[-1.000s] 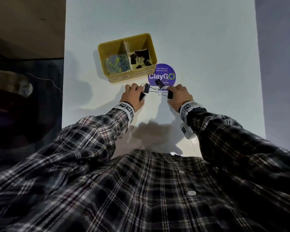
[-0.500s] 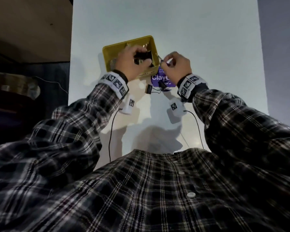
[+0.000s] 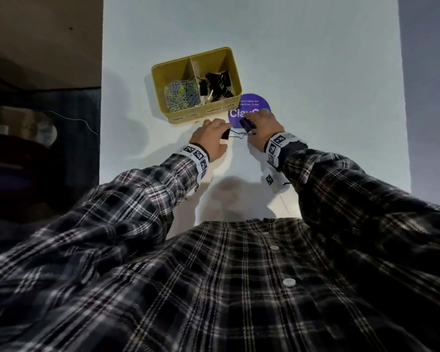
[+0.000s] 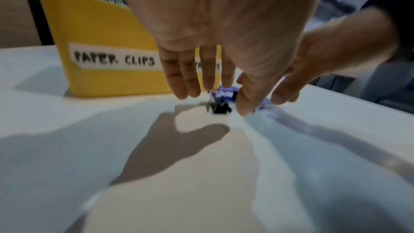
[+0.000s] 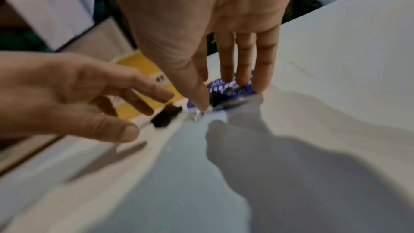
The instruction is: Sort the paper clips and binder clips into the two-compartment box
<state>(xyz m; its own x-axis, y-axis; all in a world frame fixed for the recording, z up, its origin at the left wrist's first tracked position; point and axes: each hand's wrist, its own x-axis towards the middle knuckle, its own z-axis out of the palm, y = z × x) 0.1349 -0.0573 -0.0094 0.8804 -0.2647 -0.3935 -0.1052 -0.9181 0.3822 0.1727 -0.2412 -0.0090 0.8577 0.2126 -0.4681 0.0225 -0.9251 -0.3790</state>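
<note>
The yellow two-compartment box (image 3: 236,80) holds coloured paper clips (image 3: 181,95) on the left and black binder clips (image 3: 217,83) on the right. Two black binder clips lie on the table in front of it. One binder clip (image 3: 225,135) (image 4: 220,109) (image 5: 167,116) sits under my left hand (image 3: 222,130) (image 4: 224,100), whose straight fingers point down around it. The other binder clip (image 3: 247,124) (image 5: 216,99) lies on the purple sticker (image 3: 250,102). My right hand (image 3: 252,123) (image 5: 221,95) reaches down over it with straight fingers, its thumb at the wire handle.
The box front carries a "PAPER CLIPS" label (image 4: 114,58). The white table (image 3: 315,72) ends at a dark drop on the left and a grey edge on the right. My plaid sleeves fill the near side.
Both hands were up at the box's right compartment half a second ago. They have come back down to the table by the sticker, each over a loose binder clip.
</note>
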